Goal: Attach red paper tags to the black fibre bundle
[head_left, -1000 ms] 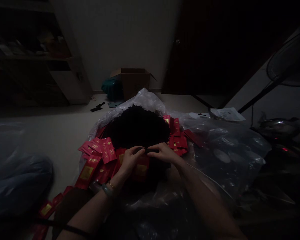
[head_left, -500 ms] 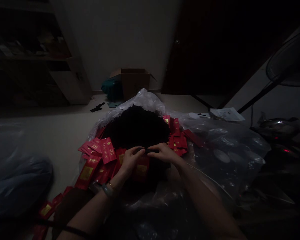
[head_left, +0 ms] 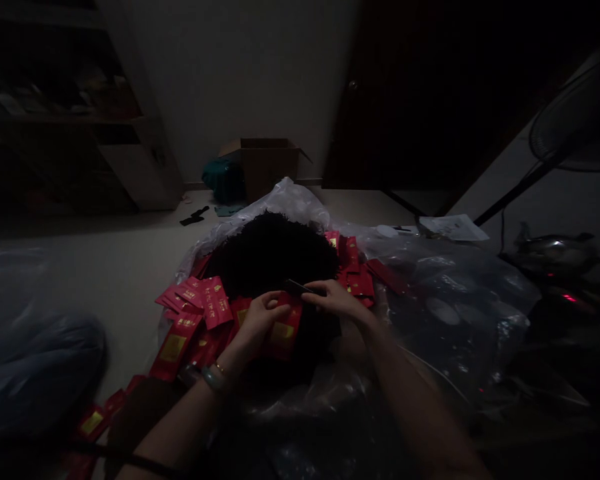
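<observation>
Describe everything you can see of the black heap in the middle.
The black heap is a rounded mound of what look like fine shreds, its upper edge ragged; shadow hides most detail and I can't tell the material. It sits in crumpled translucent plastic, which peaks behind it. Red packets crowd its left and right sides. The left grip and right grip are over its near side; whether either touches it is unclear.

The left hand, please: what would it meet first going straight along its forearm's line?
The left hand would probably meet the black heap, though depth is unclear; it might brush a nearby red packet first.
</observation>
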### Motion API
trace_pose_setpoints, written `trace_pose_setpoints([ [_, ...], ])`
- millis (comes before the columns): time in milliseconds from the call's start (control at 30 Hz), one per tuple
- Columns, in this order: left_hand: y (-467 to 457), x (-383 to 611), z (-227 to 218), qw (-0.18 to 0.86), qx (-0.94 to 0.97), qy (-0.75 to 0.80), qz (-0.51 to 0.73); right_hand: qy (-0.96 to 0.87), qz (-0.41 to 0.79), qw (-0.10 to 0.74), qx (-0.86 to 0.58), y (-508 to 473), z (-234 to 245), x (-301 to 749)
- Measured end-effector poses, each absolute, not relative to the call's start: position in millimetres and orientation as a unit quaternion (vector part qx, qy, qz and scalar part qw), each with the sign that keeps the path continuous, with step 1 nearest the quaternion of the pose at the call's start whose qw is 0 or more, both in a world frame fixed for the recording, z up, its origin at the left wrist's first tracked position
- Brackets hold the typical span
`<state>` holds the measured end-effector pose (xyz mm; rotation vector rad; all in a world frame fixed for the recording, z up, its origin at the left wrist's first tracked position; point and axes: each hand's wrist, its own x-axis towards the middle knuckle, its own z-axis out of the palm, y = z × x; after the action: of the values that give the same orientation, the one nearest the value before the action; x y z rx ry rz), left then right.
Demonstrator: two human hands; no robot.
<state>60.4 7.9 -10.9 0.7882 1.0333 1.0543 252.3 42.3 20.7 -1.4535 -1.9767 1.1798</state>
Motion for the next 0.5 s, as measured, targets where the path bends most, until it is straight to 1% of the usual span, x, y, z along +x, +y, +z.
trace_pose_setpoints([
  [100,7,60,-6,0.658,0.352,0.462,0.48,-0.706,0.42,0.191,-0.537,51,21,279],
  [267,5,58,-1,0.63,0.341,0.497,0.49,-0.755,0.279,0.077,-0.589,64,9,322],
  [400,4,59,0,0.627,0.317,0.495,0.511,-0.711,0.232,-0.017,-0.664,67,-7,333],
  [433,4,59,0,0.63,0.311,0.49,0.516,-0.703,0.225,-0.028,-0.675,67,-9,334],
  [500,4,60,-1,0.634,0.302,0.48,0.526,-0.707,0.21,-0.015,-0.676,68,-12,331],
])
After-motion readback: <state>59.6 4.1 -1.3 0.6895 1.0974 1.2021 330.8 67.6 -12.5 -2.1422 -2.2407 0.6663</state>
